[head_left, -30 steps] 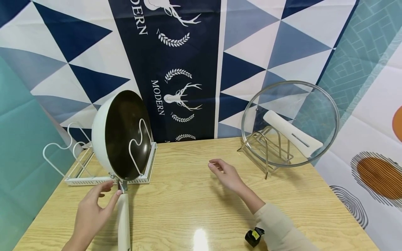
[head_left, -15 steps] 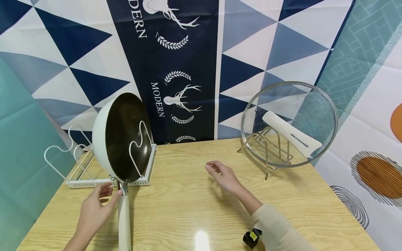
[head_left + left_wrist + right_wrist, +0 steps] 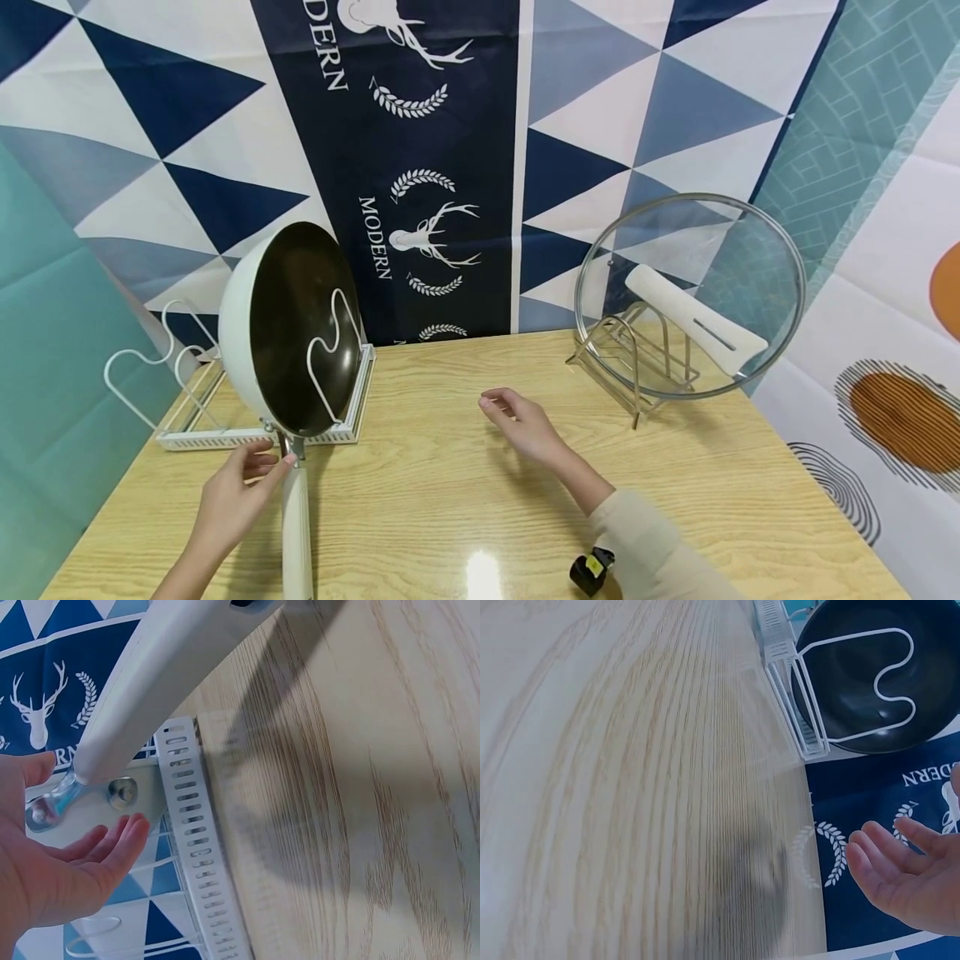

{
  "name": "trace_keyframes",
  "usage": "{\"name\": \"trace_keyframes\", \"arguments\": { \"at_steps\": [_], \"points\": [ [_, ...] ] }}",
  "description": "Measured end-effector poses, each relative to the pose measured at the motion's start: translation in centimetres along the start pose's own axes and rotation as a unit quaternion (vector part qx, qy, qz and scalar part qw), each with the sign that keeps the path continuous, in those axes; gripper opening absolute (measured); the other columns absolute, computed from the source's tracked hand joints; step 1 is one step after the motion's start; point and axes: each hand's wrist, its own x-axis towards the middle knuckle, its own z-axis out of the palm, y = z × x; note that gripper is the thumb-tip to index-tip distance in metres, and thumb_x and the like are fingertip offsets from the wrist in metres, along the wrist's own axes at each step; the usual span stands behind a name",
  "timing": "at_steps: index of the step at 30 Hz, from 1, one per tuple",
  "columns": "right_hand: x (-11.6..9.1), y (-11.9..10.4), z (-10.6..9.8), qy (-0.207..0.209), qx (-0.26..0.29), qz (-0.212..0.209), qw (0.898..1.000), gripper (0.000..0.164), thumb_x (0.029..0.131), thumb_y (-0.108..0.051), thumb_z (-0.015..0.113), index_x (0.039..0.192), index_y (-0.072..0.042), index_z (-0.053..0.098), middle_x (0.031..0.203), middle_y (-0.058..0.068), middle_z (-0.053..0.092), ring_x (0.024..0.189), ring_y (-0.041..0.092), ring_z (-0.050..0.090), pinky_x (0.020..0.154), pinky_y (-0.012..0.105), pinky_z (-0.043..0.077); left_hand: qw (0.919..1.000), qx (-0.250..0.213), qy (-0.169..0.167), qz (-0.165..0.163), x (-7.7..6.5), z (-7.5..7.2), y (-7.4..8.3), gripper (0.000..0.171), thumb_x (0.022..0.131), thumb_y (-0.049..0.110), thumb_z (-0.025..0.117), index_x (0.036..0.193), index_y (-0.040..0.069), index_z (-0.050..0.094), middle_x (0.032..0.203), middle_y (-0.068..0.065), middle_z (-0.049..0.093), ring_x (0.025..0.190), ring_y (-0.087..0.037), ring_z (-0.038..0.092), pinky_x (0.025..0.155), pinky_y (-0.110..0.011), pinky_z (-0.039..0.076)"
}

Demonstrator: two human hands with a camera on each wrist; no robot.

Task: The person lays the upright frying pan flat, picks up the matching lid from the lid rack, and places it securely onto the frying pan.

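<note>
A wok (image 3: 303,325), white outside and dark inside, stands on its side in a white wire rack (image 3: 255,435). Its long cream handle (image 3: 296,533) points toward me. My left hand (image 3: 236,504) is beside the metal neck where the handle begins, thumb and fingers apart around it. In the left wrist view the left hand's fingers (image 3: 112,847) are relaxed below the neck, not closed on it; whether the thumb touches it I cannot tell. My right hand (image 3: 525,429) hovers above the table's middle, fingers loosely bent and holding nothing.
At the right, a glass lid (image 3: 757,275) with a white handle (image 3: 697,321) leans in a metal wire stand (image 3: 636,367). The wooden table (image 3: 435,500) meets a patterned wall covering (image 3: 450,150) at the back. A black strap device (image 3: 591,571) is by the right sleeve.
My left hand has moved slightly right, closer to the wok's neck. My right hand has drifted a little left. The wok, lid and racks stay in place.
</note>
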Motion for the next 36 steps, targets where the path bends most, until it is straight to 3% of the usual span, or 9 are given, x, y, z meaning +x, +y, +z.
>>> {"name": "trace_keyframes", "arguments": {
  "at_steps": [8, 13, 20, 25, 30, 36],
  "points": [
    [0.0, -0.4, 0.6, -0.011, 0.002, -0.004, 1.0, 0.038, 0.099, -0.037, 0.05, 0.124, -0.009, 0.06, 0.111, 0.007, 0.069, 0.103, 0.023, 0.064, 0.089, 0.04, 0.052, 0.9984, 0.001, -0.048, -0.03, 0.3, 0.0, -0.1, 0.059, 0.094, 0.043, 0.056, 0.131, -0.002, 0.049, 0.124, -0.027, 0.062, 0.116, -0.041, 0.059, 0.08, -0.033, 0.052],
    [0.1, -0.8, 0.9, -0.019, -0.002, -0.004, 1.0, 0.04, 0.099, -0.039, 0.049, 0.124, -0.01, 0.06, 0.111, 0.007, 0.068, 0.104, 0.023, 0.064, 0.09, 0.04, 0.052, 0.997, -0.018, -0.061, -0.042, 0.2, 0.2, 0.0, 0.059, 0.093, 0.045, 0.057, 0.131, 0.0, 0.049, 0.125, -0.026, 0.062, 0.117, -0.039, 0.059, 0.076, -0.024, 0.049],
    [0.4, -1.2, 1.3, -0.031, 0.015, -0.004, 0.999, 0.038, 0.099, -0.038, 0.049, 0.123, -0.01, 0.06, 0.112, 0.006, 0.069, 0.1, 0.021, 0.066, 0.087, 0.037, 0.053, 0.9957, -0.033, -0.074, -0.045, 0.3, 0.4, 0.3, 0.057, 0.093, 0.043, 0.058, 0.129, 0.0, 0.051, 0.121, -0.023, 0.064, 0.102, -0.024, 0.065, 0.074, -0.023, 0.048],
    [0.3, -1.5, 1.8, -0.043, 0.016, -0.003, 0.999, 0.038, 0.099, -0.038, 0.048, 0.122, -0.011, 0.06, 0.112, 0.007, 0.07, 0.099, 0.021, 0.066, 0.086, 0.036, 0.053, 0.9939, -0.043, -0.085, -0.055, 0.4, 0.5, 0.4, 0.056, 0.093, 0.042, 0.057, 0.129, 0.0, 0.051, 0.114, -0.019, 0.067, 0.086, -0.007, 0.059, 0.07, -0.023, 0.044],
    [0.1, -1.8, 2.1, -0.055, 0.019, 0.005, 0.998, 0.04, 0.099, -0.042, 0.047, 0.123, -0.012, 0.059, 0.114, 0.007, 0.069, 0.102, 0.021, 0.066, 0.088, 0.038, 0.053, 0.9905, -0.064, -0.101, -0.068, 0.5, 0.7, 0.4, 0.054, 0.094, 0.04, 0.056, 0.13, -0.001, 0.051, 0.106, -0.013, 0.067, 0.079, -0.006, 0.053, 0.066, -0.023, 0.042],
    [0.3, -2.0, 2.5, -0.061, 0.018, 0.006, 0.998, 0.043, 0.099, -0.044, 0.046, 0.124, -0.011, 0.059, 0.113, 0.007, 0.07, 0.102, 0.022, 0.066, 0.084, 0.035, 0.054, 0.9843, -0.098, -0.123, -0.08, 0.8, 0.6, 0.4, 0.057, 0.096, 0.041, 0.053, 0.132, -0.003, 0.047, 0.111, -0.014, 0.064, 0.085, -0.006, 0.056, 0.076, -0.026, 0.051]
  ]
}}
